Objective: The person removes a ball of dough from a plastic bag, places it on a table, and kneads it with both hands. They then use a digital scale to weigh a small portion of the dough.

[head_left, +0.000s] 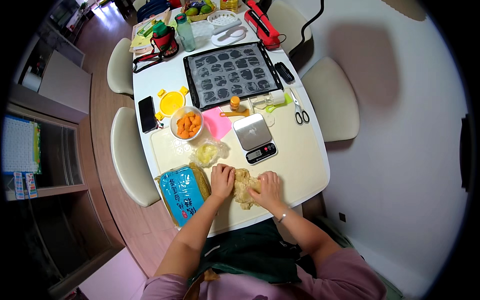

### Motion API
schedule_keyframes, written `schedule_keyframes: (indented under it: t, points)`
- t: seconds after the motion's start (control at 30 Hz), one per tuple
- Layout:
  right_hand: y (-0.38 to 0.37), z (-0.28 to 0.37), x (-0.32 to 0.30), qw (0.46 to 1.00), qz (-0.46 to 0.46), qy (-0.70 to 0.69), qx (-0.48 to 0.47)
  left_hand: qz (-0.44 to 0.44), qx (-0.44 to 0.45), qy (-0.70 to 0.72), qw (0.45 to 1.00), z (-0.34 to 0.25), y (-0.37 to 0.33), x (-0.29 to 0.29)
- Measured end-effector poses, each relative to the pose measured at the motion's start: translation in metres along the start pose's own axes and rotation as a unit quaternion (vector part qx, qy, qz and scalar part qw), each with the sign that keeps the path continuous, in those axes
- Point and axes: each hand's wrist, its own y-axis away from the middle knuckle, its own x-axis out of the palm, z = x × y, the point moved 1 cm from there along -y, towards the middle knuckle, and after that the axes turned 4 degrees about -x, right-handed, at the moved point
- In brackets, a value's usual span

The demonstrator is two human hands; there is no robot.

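Note:
A rough lump of pale yellow dough [244, 190] lies on the cream-coloured mat near the front edge of the table. My left hand [222, 181] grips its left side with bent fingers. From the right, my right hand [269, 191] holds the dough, thumb pressed into its top and fingers curled over the far side. Just beyond the dough stands a kitchen scale [253, 132] with a bare metal plate. A clear plastic bag with something yellow [206, 154] in it sits past my left hand. Beside my left forearm lies a blue and gold package [181, 195].
A clear tub of orange pieces [187, 124], a yellow lid [171, 103] and a phone [147, 114] are at the left. Farther back lies a paper-lined black baking tray [230, 72]. Scissors [299, 111] rest at the right, and a small orange-capped bottle [235, 103] stands behind the scale.

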Motion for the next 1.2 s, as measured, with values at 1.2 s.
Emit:
schedule_keyframes:
  t: [1.2]
  points:
    - [-0.045, -0.073, -0.012, 0.889, 0.350, -0.248, 0.163, 0.188, -0.055, -0.124, 0.973, -0.110, 0.014, 0.010]
